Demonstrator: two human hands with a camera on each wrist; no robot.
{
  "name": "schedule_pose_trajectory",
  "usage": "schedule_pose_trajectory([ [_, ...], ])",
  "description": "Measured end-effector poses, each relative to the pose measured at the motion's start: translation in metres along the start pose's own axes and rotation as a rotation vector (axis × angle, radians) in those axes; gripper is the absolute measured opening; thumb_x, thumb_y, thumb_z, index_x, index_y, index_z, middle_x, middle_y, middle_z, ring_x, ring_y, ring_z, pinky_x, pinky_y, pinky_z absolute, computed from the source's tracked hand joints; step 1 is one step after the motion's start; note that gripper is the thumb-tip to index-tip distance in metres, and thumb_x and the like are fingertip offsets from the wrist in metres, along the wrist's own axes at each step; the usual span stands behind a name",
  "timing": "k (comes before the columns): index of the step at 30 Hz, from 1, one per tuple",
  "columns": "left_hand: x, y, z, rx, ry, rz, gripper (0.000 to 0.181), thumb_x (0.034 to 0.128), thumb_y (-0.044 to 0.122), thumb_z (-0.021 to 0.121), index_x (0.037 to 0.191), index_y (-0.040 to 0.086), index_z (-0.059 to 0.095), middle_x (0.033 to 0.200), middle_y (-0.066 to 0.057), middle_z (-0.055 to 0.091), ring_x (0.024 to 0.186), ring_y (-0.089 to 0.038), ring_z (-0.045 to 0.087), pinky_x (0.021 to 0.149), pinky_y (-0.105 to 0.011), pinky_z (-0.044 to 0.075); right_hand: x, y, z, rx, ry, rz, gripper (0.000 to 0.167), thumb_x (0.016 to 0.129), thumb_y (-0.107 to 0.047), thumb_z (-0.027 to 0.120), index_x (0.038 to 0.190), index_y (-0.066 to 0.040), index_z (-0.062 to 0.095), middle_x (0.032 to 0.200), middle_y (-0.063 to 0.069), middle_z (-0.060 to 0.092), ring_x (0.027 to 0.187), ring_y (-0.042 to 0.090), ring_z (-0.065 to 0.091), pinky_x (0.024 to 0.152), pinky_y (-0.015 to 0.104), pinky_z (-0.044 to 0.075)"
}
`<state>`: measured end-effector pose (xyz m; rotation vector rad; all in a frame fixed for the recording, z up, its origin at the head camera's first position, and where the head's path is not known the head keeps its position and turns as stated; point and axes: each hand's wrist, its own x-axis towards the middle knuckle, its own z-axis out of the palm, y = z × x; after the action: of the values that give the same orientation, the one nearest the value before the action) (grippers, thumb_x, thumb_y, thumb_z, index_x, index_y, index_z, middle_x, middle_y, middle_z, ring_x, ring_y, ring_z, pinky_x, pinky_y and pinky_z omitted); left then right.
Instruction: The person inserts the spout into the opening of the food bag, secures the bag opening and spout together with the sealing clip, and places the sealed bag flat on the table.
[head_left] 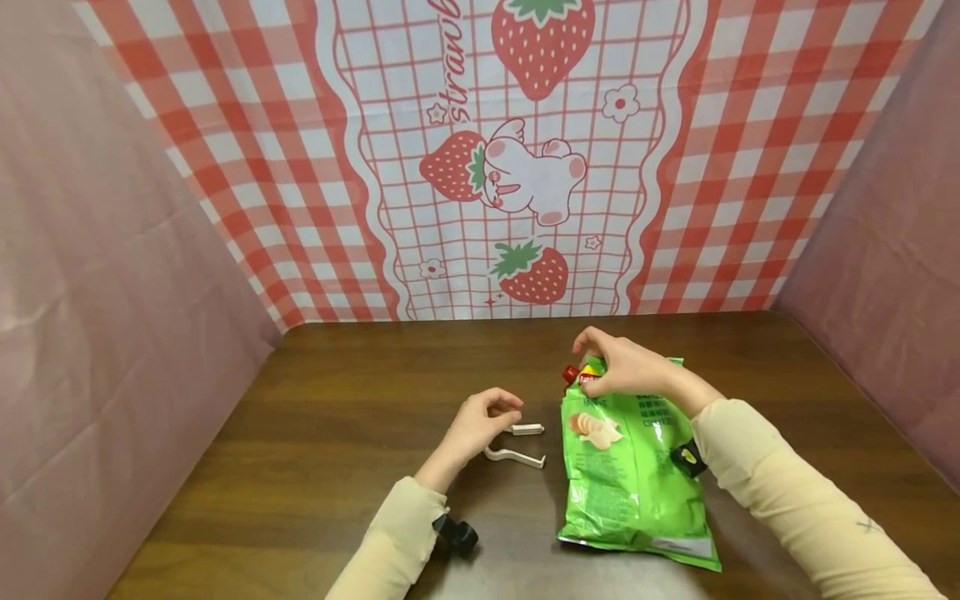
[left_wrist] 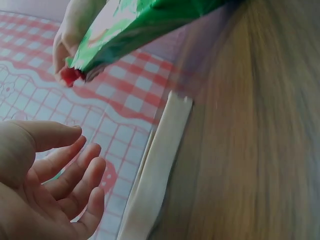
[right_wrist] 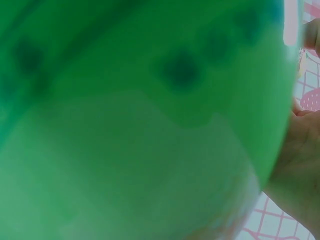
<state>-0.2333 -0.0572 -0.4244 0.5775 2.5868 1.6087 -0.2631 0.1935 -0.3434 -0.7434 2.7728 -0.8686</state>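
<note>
A green snack bag with a picture of chips lies on the table at right. My right hand is at its far end, thumb and fingers curled about the top edge beside a small red piece. That edge also shows in the left wrist view, with the red piece by the right fingers. A white bag clip, its two arms spread apart, lies left of the bag. Just beside the clip is my left hand, fingers loosely bent and holding nothing. The bag fills most of the right wrist view, blurred.
The brown wooden table ends at a red checked cloth printed with strawberries. Plain pinkish cloths hang on both sides. A black camera mount sits at the left wrist.
</note>
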Motion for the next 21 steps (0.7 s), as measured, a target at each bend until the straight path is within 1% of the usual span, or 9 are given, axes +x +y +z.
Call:
schedule_pose_trajectory([
  [2, -0.002, -0.003, -0.006, -0.001, 0.009, -0.001, 0.017, 0.0825, 0.012, 0.064, 0.097, 0.004, 0.066, 0.088, -0.008, 0.067, 0.072, -0.010, 0.056, 0.063, -0.021, 0.045, 0.000, 0.001, 0.000, 0.005, -0.005, 0.005, 0.051, 0.069, -0.020, 0.069, 0.113, -0.013, 0.043, 0.092, 0.002, 0.060, 0.067, 0.014, 0.047, 0.061, 0.029, 0.038],
  [6, -0.005, -0.005, -0.014, -0.047, 0.013, -0.010, 0.016, 0.0816, 0.010, 0.064, 0.096, 0.003, 0.066, 0.087, -0.011, 0.066, 0.070, -0.009, 0.055, 0.061, -0.021, 0.044, 0.000, 0.001, -0.001, 0.015, -0.011, 0.005, 0.051, 0.070, -0.020, 0.069, 0.113, -0.013, 0.043, 0.091, 0.001, 0.060, 0.067, 0.014, 0.047, 0.061, 0.029, 0.038],
  [8, -0.006, -0.007, -0.016, -0.040, 0.010, -0.007, 0.016, 0.0815, 0.009, 0.064, 0.096, 0.003, 0.066, 0.087, -0.011, 0.066, 0.070, -0.009, 0.055, 0.062, -0.021, 0.044, 0.000, 0.002, 0.000, 0.017, -0.009, 0.002, 0.050, 0.069, -0.019, 0.069, 0.112, -0.013, 0.043, 0.090, 0.001, 0.060, 0.067, 0.014, 0.047, 0.061, 0.029, 0.038],
  [13, -0.010, -0.011, -0.020, 0.090, 0.002, 0.025, 0.014, 0.0815, 0.009, 0.064, 0.095, 0.004, 0.065, 0.086, -0.006, 0.067, 0.072, -0.010, 0.057, 0.064, -0.020, 0.045, 0.000, 0.001, 0.000, 0.021, -0.010, -0.010, 0.050, 0.069, -0.019, 0.069, 0.112, -0.013, 0.043, 0.088, 0.000, 0.060, 0.066, 0.013, 0.047, 0.061, 0.029, 0.038],
  [17, -0.015, -0.009, -0.020, 0.179, 0.004, 0.060, 0.013, 0.0803, 0.009, 0.064, 0.093, 0.004, 0.065, 0.084, -0.003, 0.066, 0.072, -0.011, 0.057, 0.065, -0.021, 0.045, 0.000, 0.000, 0.000, 0.014, -0.011, -0.018, 0.049, 0.068, -0.018, 0.069, 0.110, -0.014, 0.044, 0.088, 0.000, 0.061, 0.066, 0.013, 0.047, 0.061, 0.029, 0.038],
  [21, -0.018, -0.006, -0.020, 0.272, 0.020, 0.105, 0.011, 0.0798, 0.010, 0.065, 0.090, 0.006, 0.066, 0.086, -0.005, 0.064, 0.078, -0.017, 0.059, 0.071, -0.027, 0.047, 0.000, 0.000, 0.000, 0.011, -0.009, -0.024, 0.048, 0.068, -0.018, 0.069, 0.108, -0.014, 0.043, 0.086, -0.001, 0.061, 0.066, 0.013, 0.048, 0.062, 0.029, 0.039],
])
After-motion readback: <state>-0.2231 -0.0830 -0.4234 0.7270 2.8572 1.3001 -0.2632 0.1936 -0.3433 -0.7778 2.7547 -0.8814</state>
